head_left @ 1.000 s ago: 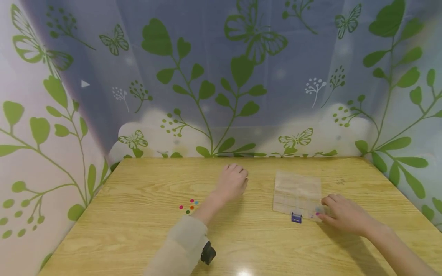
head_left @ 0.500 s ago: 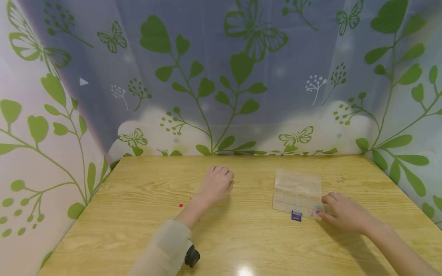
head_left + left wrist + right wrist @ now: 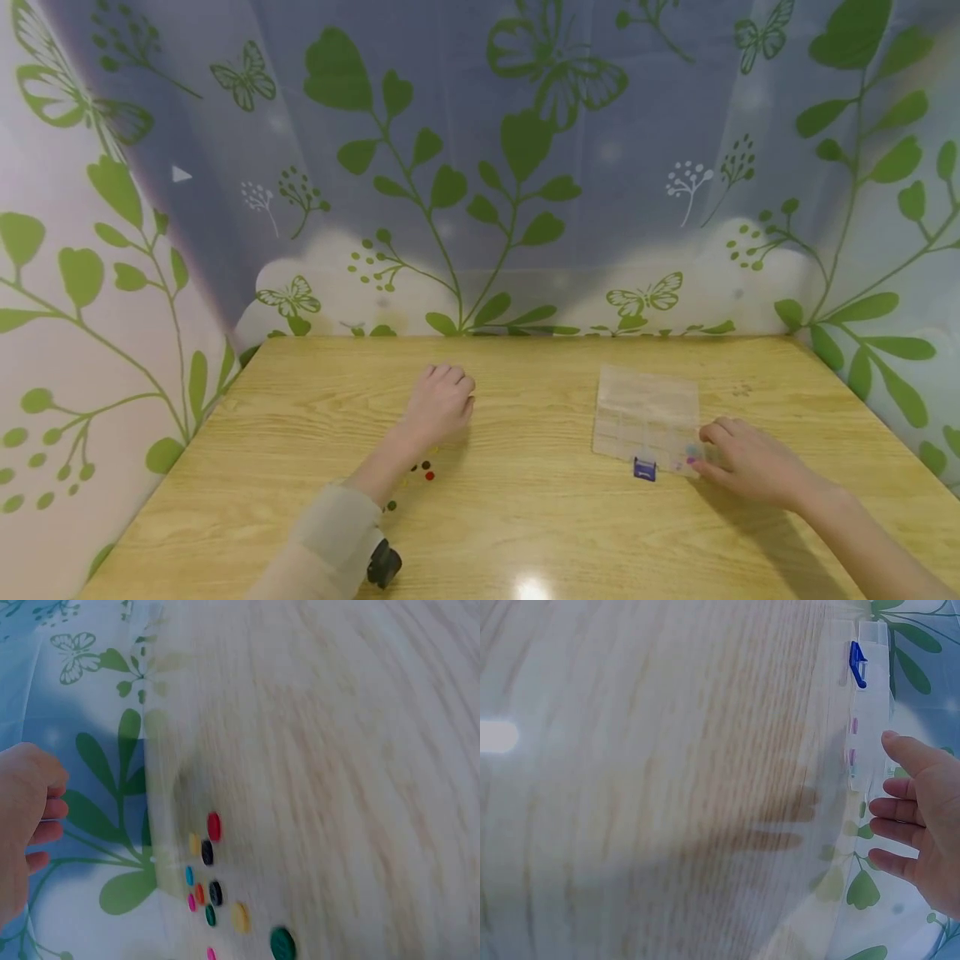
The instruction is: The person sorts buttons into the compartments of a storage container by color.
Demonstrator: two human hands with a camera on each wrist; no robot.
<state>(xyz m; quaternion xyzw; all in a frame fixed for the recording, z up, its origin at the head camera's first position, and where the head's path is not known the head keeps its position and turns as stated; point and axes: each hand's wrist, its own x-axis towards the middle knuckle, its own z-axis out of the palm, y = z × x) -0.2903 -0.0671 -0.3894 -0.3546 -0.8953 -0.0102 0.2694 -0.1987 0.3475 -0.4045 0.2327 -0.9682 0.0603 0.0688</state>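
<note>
My left hand [image 3: 440, 403] is above the table left of the middle, its fingers loosely curled and no object showing in it. Partly behind that forearm lie small coloured buttons, among them a red button [image 3: 430, 476]. The left wrist view shows several of them, including a large green button [image 3: 283, 943] and a yellow button [image 3: 240, 917]. A clear plastic box [image 3: 647, 408] with a blue latch [image 3: 644, 469] lies right of the middle. At its right edge is my right hand [image 3: 753, 467], fingers extended and thumb close to the near corner, where pink pieces [image 3: 852, 757] show inside.
The wooden table [image 3: 525, 517] runs back to a cloth backdrop [image 3: 465, 167] printed with green leaves and butterflies. A small faint cluster of pieces [image 3: 742, 390] lies behind the right hand. A dark wrist camera [image 3: 385, 564] sits at the left cuff.
My left hand has moved left across the table, its forearm covering some buttons and uncovering others. My right hand and the box have stayed in place.
</note>
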